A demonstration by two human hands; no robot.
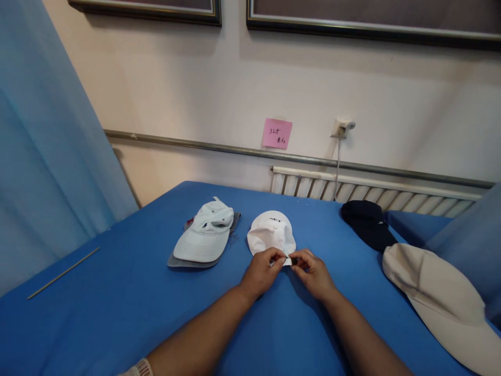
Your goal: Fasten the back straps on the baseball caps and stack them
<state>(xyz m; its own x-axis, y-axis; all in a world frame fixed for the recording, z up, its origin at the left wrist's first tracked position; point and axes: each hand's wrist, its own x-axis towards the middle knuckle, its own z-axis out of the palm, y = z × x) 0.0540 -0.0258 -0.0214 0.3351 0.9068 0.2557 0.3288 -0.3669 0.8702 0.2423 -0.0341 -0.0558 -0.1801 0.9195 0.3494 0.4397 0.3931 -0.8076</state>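
A white baseball cap lies on the blue-covered table in front of me, its brim pointing away and dark lettering on it. My left hand pinches the cap's back strap between thumb and fingertips. From the other side my right hand is closed on the strap's end, where a small dark piece shows between the fingers. Both hands are close together at the cap's near edge. The fingers partly hide the strap, so I cannot tell whether it is fastened.
To the left, a pale cap rests on a grey cap. A thin stick lies farther left. At right are a navy cap and a beige cap. Behind the table stands a radiator.
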